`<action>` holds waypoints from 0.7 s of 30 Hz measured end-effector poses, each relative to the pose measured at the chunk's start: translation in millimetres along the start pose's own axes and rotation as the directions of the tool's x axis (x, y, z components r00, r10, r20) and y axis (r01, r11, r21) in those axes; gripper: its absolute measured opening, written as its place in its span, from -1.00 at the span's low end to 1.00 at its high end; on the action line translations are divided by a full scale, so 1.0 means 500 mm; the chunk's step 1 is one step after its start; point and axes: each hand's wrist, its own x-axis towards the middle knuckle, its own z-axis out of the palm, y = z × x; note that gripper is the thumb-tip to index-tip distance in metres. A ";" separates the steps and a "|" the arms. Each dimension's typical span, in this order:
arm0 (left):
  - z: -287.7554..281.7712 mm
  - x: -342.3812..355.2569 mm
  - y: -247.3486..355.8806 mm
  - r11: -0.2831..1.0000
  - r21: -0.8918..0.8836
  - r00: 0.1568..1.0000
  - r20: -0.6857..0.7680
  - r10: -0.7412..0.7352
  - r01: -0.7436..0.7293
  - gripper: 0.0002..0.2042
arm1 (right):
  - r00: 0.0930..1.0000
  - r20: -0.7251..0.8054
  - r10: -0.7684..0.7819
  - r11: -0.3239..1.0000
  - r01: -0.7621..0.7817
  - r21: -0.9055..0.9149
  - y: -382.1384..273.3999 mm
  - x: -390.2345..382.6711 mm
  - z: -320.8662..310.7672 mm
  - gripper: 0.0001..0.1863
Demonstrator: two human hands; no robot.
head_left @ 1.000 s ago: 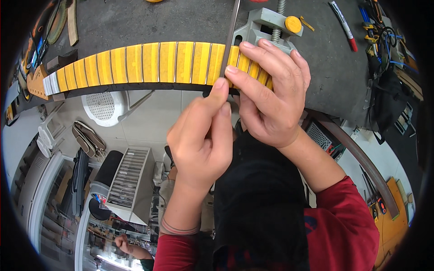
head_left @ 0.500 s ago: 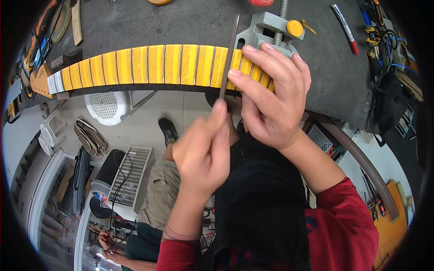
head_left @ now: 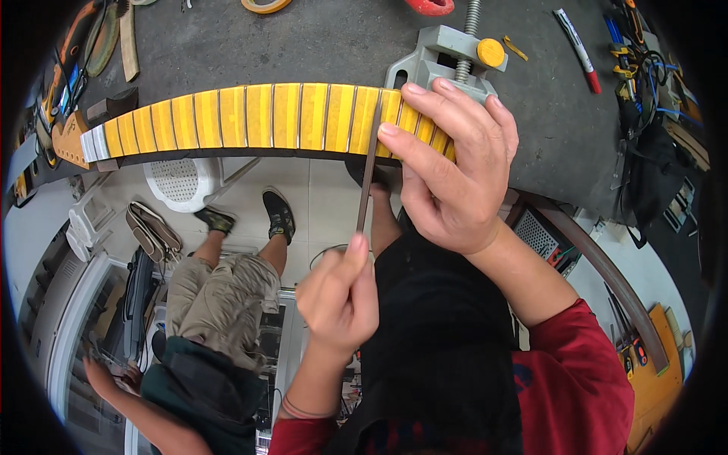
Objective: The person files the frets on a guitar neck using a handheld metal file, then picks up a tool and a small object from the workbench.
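Note:
A guitar neck (head_left: pixel 312 115) lies across the bench, its fretboard covered in yellow tape between metal frets, the headstock at the left. My left hand (head_left: pixel 337 296) is closed round the lower end of a slim metal file (head_left: pixel 367 178). The file's upper part lies across the fretboard, close along a fret near the right end. My right hand (head_left: pixel 462 163) grips the neck's right end, fingers spread over the tape and thumb at the near edge. Its index fingertip is right beside the file. Behind that hand stands a grey vise (head_left: pixel 444 57) with a yellow knob.
A red-capped marker (head_left: pixel 578 51) lies at the right, near cables and tools (head_left: pixel 644 68). More hand tools (head_left: pixel 80 42) crowd the left end. A tape roll (head_left: pixel 265 4) sits at the back. Below the bench are a white stool (head_left: pixel 180 182) and another person's legs (head_left: pixel 227 292).
My left hand has drawn the file down toward me, so its tip now lies over the fretboard instead of beyond it. The other person has shifted, both feet now showing.

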 end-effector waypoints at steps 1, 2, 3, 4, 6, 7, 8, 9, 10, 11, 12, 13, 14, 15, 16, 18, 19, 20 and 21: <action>0.001 -0.003 -0.001 1.000 0.001 1.000 -0.001 0.000 0.000 -0.68 | 1.000 0.015 0.013 1.000 -0.013 0.004 -0.005 0.004 -0.003 -0.42; 0.004 -0.006 -0.001 1.000 -0.007 1.000 -0.026 -0.010 0.009 -0.65 | 1.000 0.015 0.012 1.000 -0.012 0.004 -0.005 0.005 -0.003 -0.42; 0.008 -0.004 0.000 1.000 -0.016 0.999 -0.051 -0.019 0.018 -0.62 | 1.000 0.020 0.015 1.000 -0.015 0.004 -0.005 0.006 -0.003 -0.43; 0.018 0.030 0.003 1.000 -0.018 0.998 -0.055 -0.020 0.019 -0.62 | 1.000 0.027 0.014 1.000 -0.014 0.004 -0.008 0.007 -0.004 -0.44; 0.044 0.121 0.004 0.999 -0.043 0.994 -0.108 0.029 -0.033 -0.58 | 1.000 -0.006 -0.005 1.000 0.005 0.009 0.003 0.001 0.013 -0.40; 0.046 0.122 0.005 0.999 -0.041 0.993 -0.112 0.027 -0.032 -0.58 | 1.000 -0.022 -0.015 1.000 0.015 0.015 0.004 0.002 0.015 -0.38; 0.047 0.121 0.004 0.999 -0.040 0.993 -0.120 0.017 -0.022 -0.58 | 0.999 -0.038 -0.025 1.000 0.026 0.017 0.005 0.002 0.016 -0.36; 0.053 0.117 -0.002 0.999 -0.044 0.992 -0.124 0.007 -0.013 -0.58 | 0.999 -0.036 -0.024 1.000 0.024 0.014 0.008 0.000 0.017 -0.36; 0.048 0.090 -0.004 0.999 -0.045 0.993 -0.120 0.006 -0.012 -0.58 | 0.999 -0.037 -0.018 1.000 0.018 0.010 0.010 -0.002 0.015 -0.37; 0.035 0.039 -0.003 1.000 0.017 0.996 -0.085 0.002 -0.001 -0.59 | 0.999 -0.035 -0.011 1.000 0.012 0.007 0.010 -0.005 0.013 -0.37; 0.027 0.003 -0.003 0.997 0.075 0.999 -0.050 0.000 0.004 -0.60 | 0.999 -0.030 -0.018 1.000 0.018 -0.008 0.014 -0.009 0.012 -0.37; 0.018 -0.008 0.003 0.997 0.079 0.999 -0.050 0.002 0.002 -0.60 | 0.999 -0.030 -0.024 1.000 0.024 -0.011 0.013 -0.006 0.011 -0.37; 0.012 -0.016 0.009 0.994 0.110 0.999 -0.055 0.002 0.004 -0.60 | 0.999 -0.032 -0.028 1.000 0.028 -0.011 0.012 -0.003 0.012 -0.37; 0.011 -0.020 0.012 0.990 0.138 0.998 -0.063 0.002 0.007 -0.59 | 0.999 -0.036 -0.024 1.000 0.024 -0.004 0.008 0.000 0.013 -0.37; 0.021 0.007 0.012 0.991 0.134 0.998 -0.064 -0.002 0.011 -0.59 | 0.999 -0.033 -0.021 1.000 0.021 -0.002 0.004 -0.002 0.012 -0.37; 0.041 0.092 0.011 0.995 0.092 0.995 -0.091 0.035 -0.027 -0.57 | 1.000 -0.005 0.002 1.000 -0.002 0.010 -0.008 0.009 0.003 -0.43; 0.045 0.109 0.010 0.995 0.092 0.995 -0.094 0.034 -0.025 -0.57 | 1.000 0.022 0.020 1.000 -0.020 0.014 -0.011 0.012 -0.002 -0.49; 0.048 0.120 0.010 0.996 0.079 0.994 -0.104 0.035 -0.027 -0.56 | 1.000 0.023 0.017 1.000 -0.018 0.016 -0.011 0.011 -0.002 -0.49; 0.048 0.110 0.008 0.997 0.072 0.994 -0.105 0.037 -0.029 -0.56 | 1.000 0.023 0.017 1.000 -0.017 0.007 -0.008 0.009 -0.004 -0.49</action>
